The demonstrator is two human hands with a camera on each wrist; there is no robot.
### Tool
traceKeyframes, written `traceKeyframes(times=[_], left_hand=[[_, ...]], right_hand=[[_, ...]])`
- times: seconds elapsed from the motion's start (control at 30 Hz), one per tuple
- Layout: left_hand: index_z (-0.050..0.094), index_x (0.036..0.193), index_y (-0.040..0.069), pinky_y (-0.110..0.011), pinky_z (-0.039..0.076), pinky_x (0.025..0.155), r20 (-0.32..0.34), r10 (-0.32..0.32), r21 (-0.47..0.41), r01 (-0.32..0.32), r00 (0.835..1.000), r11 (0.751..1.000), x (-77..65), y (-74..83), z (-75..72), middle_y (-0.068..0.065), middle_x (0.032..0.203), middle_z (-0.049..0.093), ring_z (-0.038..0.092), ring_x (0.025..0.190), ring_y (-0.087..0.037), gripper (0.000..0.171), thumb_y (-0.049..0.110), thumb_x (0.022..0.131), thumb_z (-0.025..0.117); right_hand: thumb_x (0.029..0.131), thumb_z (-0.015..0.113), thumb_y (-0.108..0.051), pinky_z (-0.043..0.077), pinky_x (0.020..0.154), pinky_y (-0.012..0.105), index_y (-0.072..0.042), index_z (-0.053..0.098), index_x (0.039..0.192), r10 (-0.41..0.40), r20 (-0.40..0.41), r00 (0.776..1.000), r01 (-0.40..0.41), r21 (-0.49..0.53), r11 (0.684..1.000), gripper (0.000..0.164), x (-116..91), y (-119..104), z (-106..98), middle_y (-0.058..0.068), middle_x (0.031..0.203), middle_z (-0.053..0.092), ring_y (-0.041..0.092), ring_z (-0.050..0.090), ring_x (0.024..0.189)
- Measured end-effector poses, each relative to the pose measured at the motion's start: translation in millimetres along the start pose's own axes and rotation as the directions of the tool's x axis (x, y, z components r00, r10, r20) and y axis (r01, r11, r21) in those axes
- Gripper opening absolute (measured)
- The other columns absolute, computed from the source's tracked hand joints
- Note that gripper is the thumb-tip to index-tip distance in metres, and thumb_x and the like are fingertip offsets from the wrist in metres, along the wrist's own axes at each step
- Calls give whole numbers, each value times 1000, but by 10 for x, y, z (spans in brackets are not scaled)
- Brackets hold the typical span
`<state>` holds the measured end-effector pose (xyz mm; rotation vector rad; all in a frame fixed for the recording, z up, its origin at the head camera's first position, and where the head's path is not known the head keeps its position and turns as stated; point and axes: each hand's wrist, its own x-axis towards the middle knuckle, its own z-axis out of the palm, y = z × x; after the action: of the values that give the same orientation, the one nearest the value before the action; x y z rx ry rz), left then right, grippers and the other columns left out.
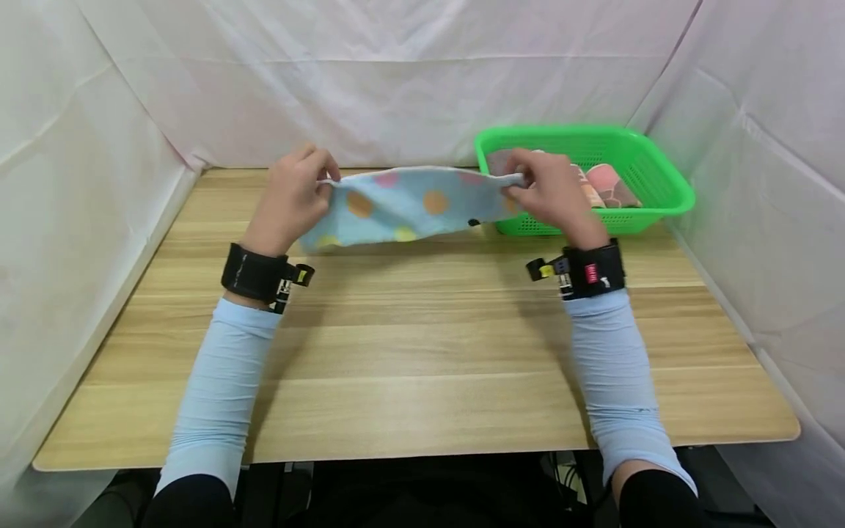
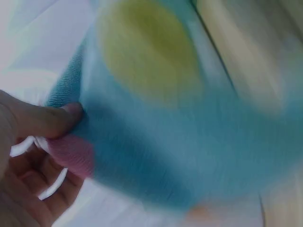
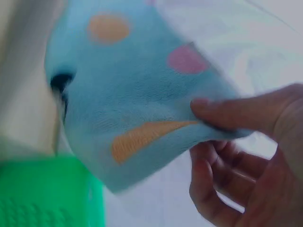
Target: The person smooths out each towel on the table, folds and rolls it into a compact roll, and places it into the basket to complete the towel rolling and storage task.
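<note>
Between the two hands a light blue towel (image 1: 396,205) with orange, pink and yellow dots is stretched out above the table. The left hand (image 1: 297,194) pinches its upper left corner between thumb and fingers. At the opposite upper corner the right hand (image 1: 554,187) pinches the cloth, in front of the green basket. In the left wrist view the towel (image 2: 156,123) is blurred, with the thumb pressed on its edge near a pink dot. The right wrist view shows the towel (image 3: 142,90) hanging from the right thumb and fingers, a dark patch on its far edge.
A green plastic basket (image 1: 660,172) stands at the back right of the wooden table (image 1: 422,352). Inside it lie rolled cloths, among them a pink and brown one (image 1: 610,187). White fabric walls (image 1: 396,88) close off the back and both sides.
</note>
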<state>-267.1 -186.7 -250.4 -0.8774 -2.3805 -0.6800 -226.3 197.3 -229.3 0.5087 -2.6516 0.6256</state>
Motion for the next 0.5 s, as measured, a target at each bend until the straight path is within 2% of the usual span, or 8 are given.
traceKeyframes(times=[0.07,0.13,0.17,0.23,0.3,0.33,0.4,0.5], left_hand=[[67,89,1,-40,49,71,50,36,21,-37,998,999,-39,7,-55,-14,87,66,60,78,-30,24,-16,77,55],[66,86,7,-37,49,68,184,38,22,-42,982,999,-107,33,-41,-9,84,68,60,73,-26,26,-13,72,59],[66,85,9,-36,49,67,264,38,31,-48,964,998,-156,61,-9,-7,82,69,59,71,-24,26,-11,70,61],[65,84,14,-34,48,63,416,50,50,-78,908,996,-281,127,86,-2,79,67,57,68,-19,27,-7,67,63],[62,82,16,-31,44,59,530,70,47,-112,845,993,-422,205,191,3,74,60,51,65,-16,28,-6,66,59],[61,80,16,-29,41,57,566,91,38,-136,819,990,-491,239,238,4,71,56,48,64,-14,29,-8,64,55],[57,76,18,-28,35,55,602,128,21,-176,788,984,-618,297,299,7,67,46,41,62,-12,31,-9,63,49],[54,74,18,-27,31,55,626,159,-16,-191,764,982,-758,350,315,8,66,39,37,61,-11,26,-7,70,56]], right_hand=[[89,70,1,47,73,22,-5,66,91,23,5,1000,-23,33,999,7,-78,56,-167,15,93,73,23,67,86],[86,64,7,47,74,16,-6,68,85,31,60,998,-35,67,997,14,-165,109,-280,11,91,73,15,66,87],[84,61,10,47,75,15,-7,69,83,16,105,994,-24,80,997,19,-211,134,-315,9,90,73,13,63,88],[80,55,13,47,74,18,-12,70,80,-19,212,977,1,86,996,29,-317,186,-337,4,88,72,11,60,86],[79,51,15,48,75,22,-16,71,79,-72,322,944,47,86,995,37,-428,237,-310,-1,85,71,11,58,84],[78,50,16,48,74,23,-18,71,79,-99,370,924,73,82,994,40,-484,266,-284,-3,84,71,10,57,83],[76,48,16,50,73,24,-21,70,78,-113,454,884,89,74,993,43,-599,322,-217,-6,82,69,10,58,79],[74,48,14,48,69,25,-24,69,76,-109,563,820,94,55,994,43,-752,390,-111,-7,78,66,9,56,75]])
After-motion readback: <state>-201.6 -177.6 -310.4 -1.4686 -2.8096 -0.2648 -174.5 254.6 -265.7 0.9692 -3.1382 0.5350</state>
